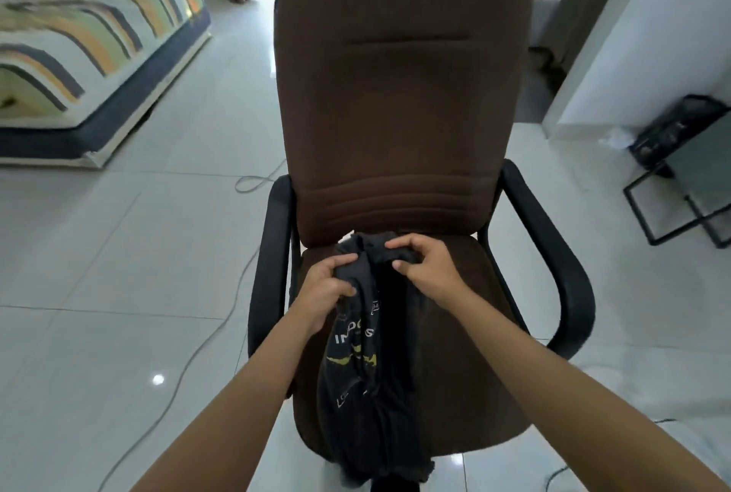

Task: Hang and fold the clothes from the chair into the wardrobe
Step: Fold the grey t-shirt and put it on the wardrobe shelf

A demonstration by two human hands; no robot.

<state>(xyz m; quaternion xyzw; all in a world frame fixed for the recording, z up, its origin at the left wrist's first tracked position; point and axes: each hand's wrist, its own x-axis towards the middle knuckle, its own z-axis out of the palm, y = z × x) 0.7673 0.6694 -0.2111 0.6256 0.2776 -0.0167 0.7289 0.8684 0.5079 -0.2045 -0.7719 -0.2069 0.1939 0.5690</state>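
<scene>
The dark printed shirt [366, 353] hung bunched over the chair [395, 96], its top gathered at the back of the seat and its hem trailing off the front edge toward the person. The left hand [326, 292] gripped a fold of the upper cloth, thumb and fingers curled round it. The right hand [425, 272], just beside it and slightly farther forward, pinched the neighbouring bunch between thumb and curled fingers.

The step looked like finding the collar or shoulders so the shirt could be lifted and opened out. To do it well, each hand would want one shoulder seam, not a wad of mixed layers; then a straight lift would let the body fall free and untwisted.

The backrest stood close beyond both hands, so lifting up and back toward the person seemed safer than pushing forward. The black armrests [550, 254] flanked the hands on both sides, limiting a wide spread at seat height. Outside the left hand lay open tiled floor [118, 254] with a cable [221, 313] and the striped bed [91, 44] well apart; outside the right stood a black wire rack [680, 175]. The wardrobe was not in view.
</scene>
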